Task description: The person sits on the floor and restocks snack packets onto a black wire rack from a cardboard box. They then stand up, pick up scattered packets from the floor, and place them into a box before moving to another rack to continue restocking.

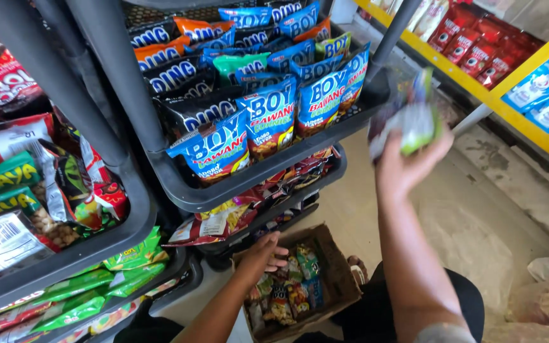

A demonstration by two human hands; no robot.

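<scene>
My right hand [408, 162] is raised beside the black rack and grips a few small snack packets [408, 117], green, white and dark, blurred by motion. They sit just right of the upper black tray [268, 174], which holds blue and black snack bags. My left hand [263, 254] reaches down into an open cardboard box [338, 279] on the floor, fingers spread over several small colourful packets [290, 289]; I cannot tell whether it holds one.
A second black rack [96, 244] at the left carries nut packs and green packets on its shelves. A yellow shelf [516, 111] with red and blue sachets runs along the right. Sacks [541, 298] lie at the lower right on the concrete floor.
</scene>
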